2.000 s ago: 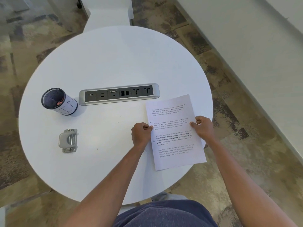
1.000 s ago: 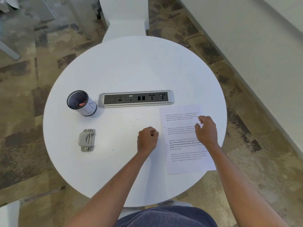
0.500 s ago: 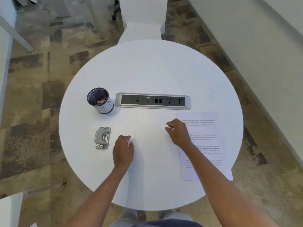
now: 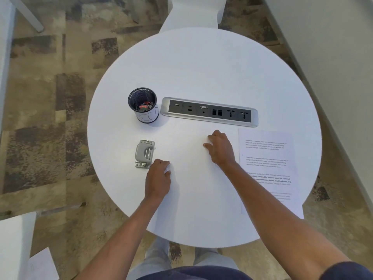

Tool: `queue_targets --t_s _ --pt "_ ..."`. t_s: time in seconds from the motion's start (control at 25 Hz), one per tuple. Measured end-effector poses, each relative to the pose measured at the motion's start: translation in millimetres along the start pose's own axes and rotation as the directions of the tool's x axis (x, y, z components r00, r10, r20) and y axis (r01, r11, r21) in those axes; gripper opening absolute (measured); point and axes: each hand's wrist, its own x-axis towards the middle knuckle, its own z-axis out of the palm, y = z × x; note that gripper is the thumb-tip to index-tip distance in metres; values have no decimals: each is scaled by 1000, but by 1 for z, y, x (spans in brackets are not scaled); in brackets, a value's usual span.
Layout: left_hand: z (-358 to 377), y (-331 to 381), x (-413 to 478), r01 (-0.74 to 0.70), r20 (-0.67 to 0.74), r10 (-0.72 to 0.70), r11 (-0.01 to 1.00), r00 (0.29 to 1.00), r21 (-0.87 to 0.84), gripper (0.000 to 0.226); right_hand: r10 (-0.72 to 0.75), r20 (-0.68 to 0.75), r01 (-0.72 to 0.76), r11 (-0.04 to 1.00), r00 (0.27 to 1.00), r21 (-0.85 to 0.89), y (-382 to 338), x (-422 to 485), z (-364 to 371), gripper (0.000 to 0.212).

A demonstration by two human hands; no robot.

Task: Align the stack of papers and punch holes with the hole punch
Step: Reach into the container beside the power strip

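The stack of papers (image 4: 266, 154) lies squared at the right of the surface (image 4: 201, 67), unpunched; the left hand (image 4: 158, 178), fingers curled and empty, is just beside the untouched hole punch (image 4: 144, 154), and the right hand (image 4: 221, 150) is relaxed and empty.

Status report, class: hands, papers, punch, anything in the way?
Left hand curled beside hole punch, no grip yet. Right hand open over table. Papers flat at right edge, unheld. Nothing blocking the punch.

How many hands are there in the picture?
2. The left hand is right beside the near end of the grey hole punch. The right hand is mid-table, between the hole punch and the papers. None seem hidden.
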Motion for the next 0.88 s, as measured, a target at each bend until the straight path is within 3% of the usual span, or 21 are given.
queue_targets --t_s 0.2,0.4,0.52,0.6,0.68,0.76,0.88 --pt "-8 -7 2 -57 110 56 998 992 5 22 -10 -82 3 996 997 -88 -10 -2 12 18" --pt "-5 -2 -2 -288 130 261 915 957 282 11 -51 -82 42 993 995 -107 -9 -4 19 11" --pt "-6 5 -4 -375 147 345 842 927 387 14 72 -105 -55 986 992 156 -3 1 18 13" --pt "-7 11 -7 -438 191 396 762 898 477 27 273 -87 -216 888 958 405 2 6 12 13" --pt "-6 16 -9 -466 243 403 671 882 577 32 367 -61 -285 806 928 518 10 8 7 12" --pt "-4 15 -8 -479 281 394 619 875 623 28 326 -46 -260 825 944 502 12 6 6 11" --pt "-1 11 -3 -466 328 331 626 885 626 17 158 -27 -136 915 987 380 9 5 10 8"
